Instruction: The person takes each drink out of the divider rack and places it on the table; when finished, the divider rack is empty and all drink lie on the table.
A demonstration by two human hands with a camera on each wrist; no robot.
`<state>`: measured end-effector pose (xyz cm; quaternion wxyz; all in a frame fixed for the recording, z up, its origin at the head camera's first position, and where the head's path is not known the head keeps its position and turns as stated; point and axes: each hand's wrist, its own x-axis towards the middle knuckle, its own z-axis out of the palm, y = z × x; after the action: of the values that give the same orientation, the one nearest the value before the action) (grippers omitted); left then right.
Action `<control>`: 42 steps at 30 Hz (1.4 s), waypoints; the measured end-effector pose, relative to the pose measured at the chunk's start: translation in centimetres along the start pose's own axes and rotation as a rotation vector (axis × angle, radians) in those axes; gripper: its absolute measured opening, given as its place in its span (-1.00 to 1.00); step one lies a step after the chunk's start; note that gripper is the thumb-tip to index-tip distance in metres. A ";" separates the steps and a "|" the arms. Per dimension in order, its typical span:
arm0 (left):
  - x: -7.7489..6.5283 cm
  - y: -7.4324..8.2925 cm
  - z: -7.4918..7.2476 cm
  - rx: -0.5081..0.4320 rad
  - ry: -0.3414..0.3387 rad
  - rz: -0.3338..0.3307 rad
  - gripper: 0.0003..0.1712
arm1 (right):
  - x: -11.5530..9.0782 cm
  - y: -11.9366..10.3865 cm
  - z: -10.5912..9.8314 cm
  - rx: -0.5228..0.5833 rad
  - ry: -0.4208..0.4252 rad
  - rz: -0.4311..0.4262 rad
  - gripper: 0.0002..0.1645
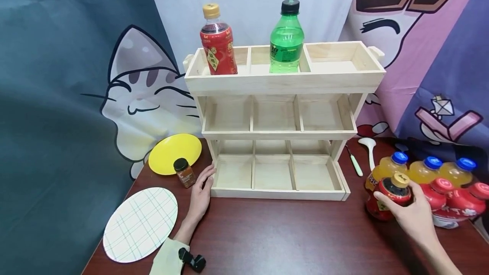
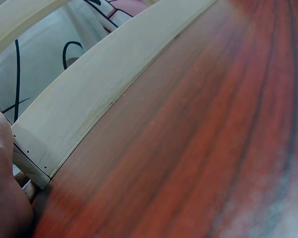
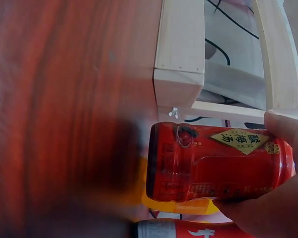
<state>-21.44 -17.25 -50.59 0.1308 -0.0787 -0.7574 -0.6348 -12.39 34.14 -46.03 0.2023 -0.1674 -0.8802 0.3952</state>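
Observation:
At the right of the head view my right hand (image 1: 417, 213) grips a red plum-drink bottle (image 1: 393, 192) with a gold cap. Fingers and thumb wrap its upper part. In the right wrist view this bottle (image 3: 218, 168) shows its yellow diamond label; whether its base touches the table I cannot tell. My left hand (image 1: 200, 194) rests against the lower left corner of a three-tier wooden shelf (image 1: 279, 194), fingers extended along its side. On the top tier, a similar red bottle (image 1: 219, 50) stands in the left compartment and a green soda bottle (image 1: 286, 46) in the middle one.
Orange-drink bottles with blue caps (image 1: 428, 171) and red-capped bottles (image 1: 464, 200) crowd the right side. Behind them lie a white ladle (image 1: 369, 150) and a green-handled utensil (image 1: 356, 165). Leftward are a yellow plate (image 1: 166, 156), a black-lidded jar (image 1: 186, 176) and a checked oval plate (image 1: 139, 224).

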 end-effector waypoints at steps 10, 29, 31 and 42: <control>0.0 0.0 -0.1 -0.012 -0.005 0.000 -0.65 | -0.5 -0.4 0.5 0.005 0.000 -0.002 -0.05; -0.1 0.4 -0.5 -0.008 -0.015 -0.019 -0.64 | 3.5 -11.1 -4.0 0.255 0.103 -0.409 -0.25; -0.1 0.2 -0.7 -0.010 -0.008 -0.020 -0.64 | 4.7 -13.6 -4.2 0.303 0.082 -0.503 -0.30; 0.5 -2.8 -0.5 0.043 0.014 0.021 -0.62 | 8.8 -28.8 -5.4 0.375 0.241 -0.782 -0.65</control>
<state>-22.63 -18.28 -52.99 0.1443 -0.0793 -0.7689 -0.6177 -21.23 23.36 -18.82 0.4644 0.1727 -0.7606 0.4195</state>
